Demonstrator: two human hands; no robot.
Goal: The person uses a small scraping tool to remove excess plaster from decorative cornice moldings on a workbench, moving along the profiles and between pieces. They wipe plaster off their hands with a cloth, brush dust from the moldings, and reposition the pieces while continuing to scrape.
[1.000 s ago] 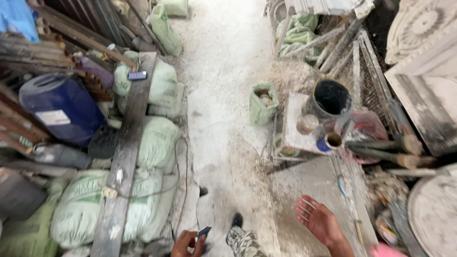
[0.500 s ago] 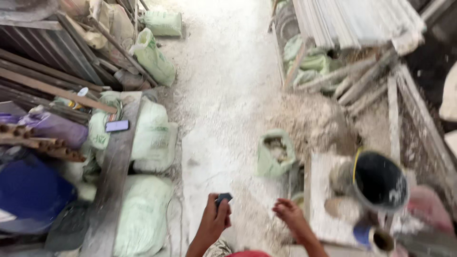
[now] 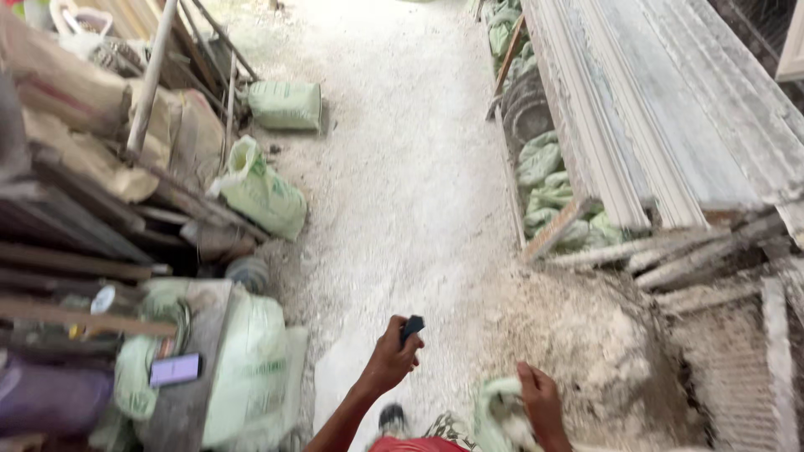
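The fingers of the left hand are curled tight around a small dark handle-like object, whose blunt end pokes up above the knuckles; what kind of tool it is cannot be told. The right hand rests loosely bent on the rim of an open pale-green woven sack, its fingers touching the cloth but not clearly closed on it.

Half a second ago both hands hung over bare white floor, with a black bucket and a green sack off to the right. Now the view has swung up the dusty white path, the bucket is out of sight, and the right hand has come down onto the sack at the bottom edge. Judging from that, the sack's mouth is now being handled.

A heap of whitish powder lies just beside the sack. A flat phone lies on a grey plank to the left.
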